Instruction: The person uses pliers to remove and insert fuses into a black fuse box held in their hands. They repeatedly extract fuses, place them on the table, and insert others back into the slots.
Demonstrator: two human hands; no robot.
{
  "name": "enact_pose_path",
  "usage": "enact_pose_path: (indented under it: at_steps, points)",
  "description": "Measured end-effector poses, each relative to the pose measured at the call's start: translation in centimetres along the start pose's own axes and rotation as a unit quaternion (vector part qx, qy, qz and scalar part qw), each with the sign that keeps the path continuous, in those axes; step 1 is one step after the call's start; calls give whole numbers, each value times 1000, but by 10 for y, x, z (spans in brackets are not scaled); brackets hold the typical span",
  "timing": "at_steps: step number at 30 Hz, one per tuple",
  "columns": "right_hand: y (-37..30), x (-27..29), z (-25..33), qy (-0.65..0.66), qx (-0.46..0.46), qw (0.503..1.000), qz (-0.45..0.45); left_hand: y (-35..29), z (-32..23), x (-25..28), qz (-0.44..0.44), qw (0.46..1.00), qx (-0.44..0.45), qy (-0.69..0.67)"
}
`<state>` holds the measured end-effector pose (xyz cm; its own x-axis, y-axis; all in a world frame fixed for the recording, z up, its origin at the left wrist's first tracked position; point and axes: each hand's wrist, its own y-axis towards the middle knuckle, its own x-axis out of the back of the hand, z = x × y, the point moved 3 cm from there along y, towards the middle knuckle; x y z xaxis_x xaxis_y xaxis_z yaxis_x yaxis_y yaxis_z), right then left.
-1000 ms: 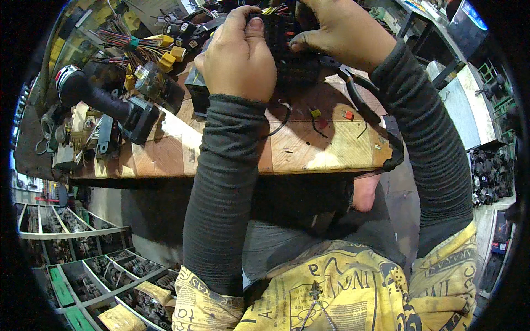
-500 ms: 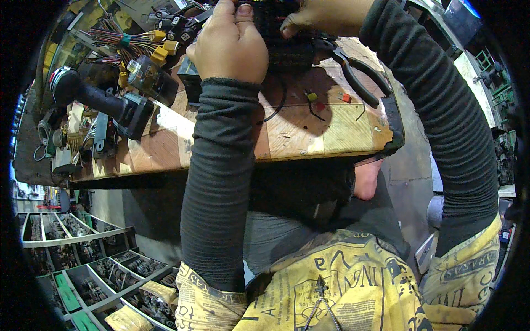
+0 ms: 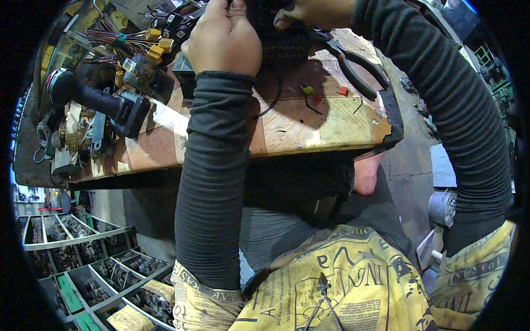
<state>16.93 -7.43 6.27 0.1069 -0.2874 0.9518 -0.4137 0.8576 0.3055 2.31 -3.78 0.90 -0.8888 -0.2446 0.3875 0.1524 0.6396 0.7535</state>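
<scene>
My left hand (image 3: 225, 45) is closed at the top edge of the view, thumb bent against the fingers. Its fingertips are cut off, so what they grip is hidden. Between my hands lies a bulky black piece (image 3: 284, 48), too dark to name. My right hand (image 3: 319, 12) reaches in from the right with its thumb at that piece; the other fingers are out of the frame. Beside it on the bench rest black-handled pliers (image 3: 358, 73). In front are a small yellow connector with a wire (image 3: 307, 90) and a small red connector (image 3: 342, 91).
The wooden bench (image 3: 281, 132) has a worn right corner. At left lie a cordless power tool (image 3: 91, 96), a wire bundle (image 3: 118, 38) with yellow connectors, and a dark box (image 3: 184, 74). Below left stands a divided parts rack (image 3: 94, 237). A bare foot (image 3: 365, 175) shows under the bench.
Both hands have shifted slightly left and up in view, and my right elbow has swung outward. The pliers and connectors stay in place on the bench.
</scene>
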Motion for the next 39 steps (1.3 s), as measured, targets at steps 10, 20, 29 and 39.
enact_pose_path:
  at_steps: [10, 20, 29, 39]
  points:
    - [2, -14, -1, -17, 4, 999, -37, 9, 16, -7, 41, 998, -20, -54]
    - [-112, -6, 22, 83, -97, 972, -195, -3, 14, -6, 5, 999, -33, -33]
    - [-153, -40, 63, 1, -214, 967, -141, -3, 14, -6, 11, 996, -15, -85]
    - [-145, -16, 76, -51, -104, 961, -250, -4, 11, -5, 3, 998, -29, -50]
